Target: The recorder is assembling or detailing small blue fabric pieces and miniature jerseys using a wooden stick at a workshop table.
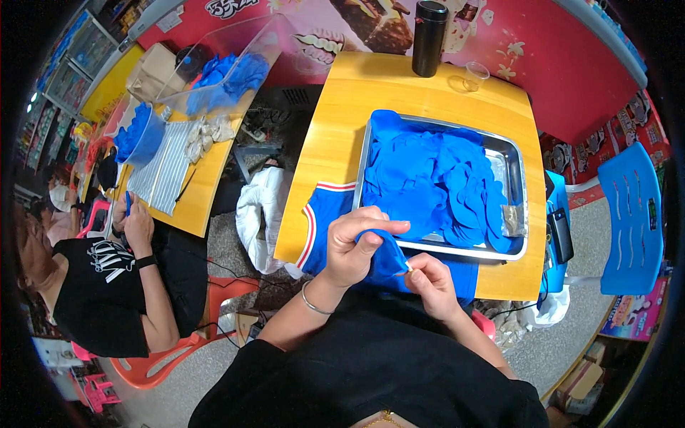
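Observation:
In front of my chest, my left hand (354,248) is closed round a blue fabric piece (385,255), its thumb and fingers bent over the upper edge. The thumb and fingertips of my right hand (433,287) pinch the lower right edge of the same piece. A tiny whitish spot shows at that pinch, too small to name. Just beyond my hands stands a shiny metal tray (526,203), heaped with similar blue pieces (435,178). Under my hands and the tray's near side lies a blue garment (335,207) with red and white trim.
The tray rests on a yellow wooden table (325,114), with a black flask (429,43) and a clear plastic cup (476,74) at its far edge. At left, another person (107,285) sits by a second table (196,207). A blue chair (631,214) stands at right.

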The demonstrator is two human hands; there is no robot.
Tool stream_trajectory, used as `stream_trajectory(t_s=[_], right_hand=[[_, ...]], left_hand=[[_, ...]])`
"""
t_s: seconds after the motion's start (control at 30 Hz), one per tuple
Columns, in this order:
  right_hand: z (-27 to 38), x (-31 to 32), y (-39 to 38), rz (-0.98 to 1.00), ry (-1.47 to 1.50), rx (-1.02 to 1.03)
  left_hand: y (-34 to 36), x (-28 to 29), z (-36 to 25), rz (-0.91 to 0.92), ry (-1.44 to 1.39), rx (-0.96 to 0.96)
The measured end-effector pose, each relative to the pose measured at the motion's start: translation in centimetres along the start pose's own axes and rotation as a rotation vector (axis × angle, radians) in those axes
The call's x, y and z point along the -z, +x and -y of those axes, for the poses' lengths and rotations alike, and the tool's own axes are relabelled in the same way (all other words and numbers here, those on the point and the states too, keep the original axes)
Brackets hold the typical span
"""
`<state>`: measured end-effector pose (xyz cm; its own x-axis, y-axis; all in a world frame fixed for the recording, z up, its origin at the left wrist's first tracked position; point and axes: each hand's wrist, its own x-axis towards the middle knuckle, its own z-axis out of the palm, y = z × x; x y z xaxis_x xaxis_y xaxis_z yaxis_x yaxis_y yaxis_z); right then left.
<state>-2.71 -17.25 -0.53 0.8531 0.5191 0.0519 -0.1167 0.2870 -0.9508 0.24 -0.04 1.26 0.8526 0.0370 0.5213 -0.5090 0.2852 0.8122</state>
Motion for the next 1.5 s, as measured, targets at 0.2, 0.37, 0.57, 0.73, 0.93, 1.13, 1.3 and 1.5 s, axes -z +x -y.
stream_trajectory(t_s=[0.2,0.37,0.57,0.73,0.93,1.13,1.3,1.5], right_hand=[[-0.7,0.4,-0.2,-0.017,0.053,-0.047],[0.2,0.8,0.2,-0.126,-0.276,-0.004],[2.7,1.2,1.1,-0.295,-0.916,0.263],[3.5,1.7,1.1,-0.359,-1.213,0.380],[3.4,1.5,1.2,-0.297,-1.273,0.458],[3.4,2.0,1.2,-0.255,-1.336,0.501],[3.6,2.6,1.3,-0.194,-1.413,0.509],[4.1,2.9,1.3,-0.069,-1.438,0.472]], left_hand=[[-0.4,-0.2,0.6,-0.102,-0.094,0.044],[-0.2,-0.4,0.0,-0.133,0.007,0.067],[1.0,-0.2,-2.2,-0.010,0.263,0.174],[1.9,0.2,-2.5,0.085,0.397,0.219],[1.7,0.4,-1.6,0.096,0.293,0.323],[2.2,0.6,-1.6,0.137,0.188,0.477],[2.3,0.9,-1.0,0.150,0.026,0.607],[2.2,1.6,0.1,0.160,0.011,0.682]])
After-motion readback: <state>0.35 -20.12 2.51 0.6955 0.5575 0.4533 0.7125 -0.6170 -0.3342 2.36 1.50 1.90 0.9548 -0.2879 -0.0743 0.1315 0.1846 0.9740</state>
